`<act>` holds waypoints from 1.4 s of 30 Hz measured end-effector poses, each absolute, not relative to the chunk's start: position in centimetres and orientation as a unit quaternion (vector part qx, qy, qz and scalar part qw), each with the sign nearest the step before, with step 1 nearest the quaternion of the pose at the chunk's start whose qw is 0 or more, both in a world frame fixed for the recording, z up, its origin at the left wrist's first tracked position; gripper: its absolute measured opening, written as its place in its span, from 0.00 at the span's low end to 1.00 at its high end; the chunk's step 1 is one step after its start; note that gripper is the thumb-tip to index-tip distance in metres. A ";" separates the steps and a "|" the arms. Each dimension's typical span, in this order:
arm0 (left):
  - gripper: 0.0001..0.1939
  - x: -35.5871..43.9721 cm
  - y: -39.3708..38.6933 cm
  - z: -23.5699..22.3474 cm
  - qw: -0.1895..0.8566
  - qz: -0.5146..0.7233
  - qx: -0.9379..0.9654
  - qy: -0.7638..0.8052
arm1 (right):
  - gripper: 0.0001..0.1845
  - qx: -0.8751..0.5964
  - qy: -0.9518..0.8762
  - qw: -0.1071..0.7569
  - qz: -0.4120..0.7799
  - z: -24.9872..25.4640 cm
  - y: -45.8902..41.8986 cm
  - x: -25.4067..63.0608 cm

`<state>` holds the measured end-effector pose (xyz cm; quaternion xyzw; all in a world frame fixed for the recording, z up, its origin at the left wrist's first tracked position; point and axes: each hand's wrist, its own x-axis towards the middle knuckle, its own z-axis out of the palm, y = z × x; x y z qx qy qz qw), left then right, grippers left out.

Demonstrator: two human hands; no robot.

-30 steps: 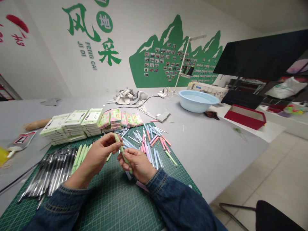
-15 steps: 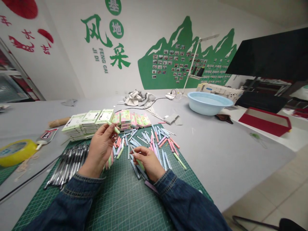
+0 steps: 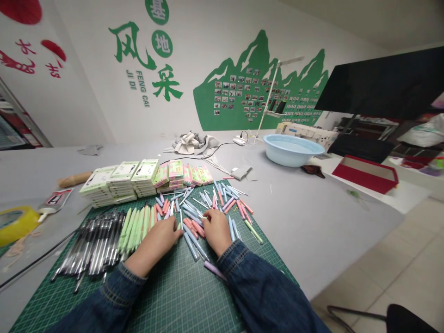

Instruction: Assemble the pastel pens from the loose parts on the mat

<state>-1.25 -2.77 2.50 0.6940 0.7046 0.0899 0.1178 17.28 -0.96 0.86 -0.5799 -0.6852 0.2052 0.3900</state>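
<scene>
Item: left hand (image 3: 156,243), palm down on a green cutting mat (image 3: 166,300), its fingertips among the pens at the near edge of the pile. Item: right hand (image 3: 217,231), also palm down, fingers curled over the same pile. The two hands are apart, with only a narrow gap between them, and both touch pens, but whether either one closes on a pen cannot be told from this view. Item: loose pastel pens (image 3: 215,203) in pink, pale blue and green, scattered at odd angles on the mat between and beyond the hands; one purple pen (image 3: 215,270) lies apart, just beside the right sleeve. Item: a row of green pens (image 3: 133,229), laid side by side just left of the left hand. Item: a row of black pens (image 3: 93,245) in clear barrels, touching the green row on its left. Item: stacked green-and-white boxes (image 3: 121,178) and pink-and-green boxes (image 3: 175,171), along the far edge of the mat. Item: a yellow tape roll (image 3: 15,224) and a printed packet (image 3: 55,199), left of the mat on a grey tabletop (image 3: 312,231). Item: a pale blue plastic basin (image 3: 291,150), farther back on the tabletop, well apart from the hands. Both forearms are in denim sleeves (image 3: 263,291).
</scene>
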 end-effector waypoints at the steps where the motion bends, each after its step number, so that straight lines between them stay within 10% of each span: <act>1: 0.09 -1.4 -2.8 2.7 0.111 0.082 0.698 0.703 | 0.07 -0.582 -0.687 0.387 0.200 0.8 -1.0 17.3; 26: 0.11 -5.2 0.0 6.0 0.036 0.064 0.657 0.750 | 0.16 -0.783 -0.608 0.131 -0.009 3.0 -3.1 26.7; 42: 0.12 -2.2 -0.5 6.3 0.067 0.111 0.703 0.699 | 0.13 -0.514 -0.553 0.499 0.426 5.0 -0.5 25.3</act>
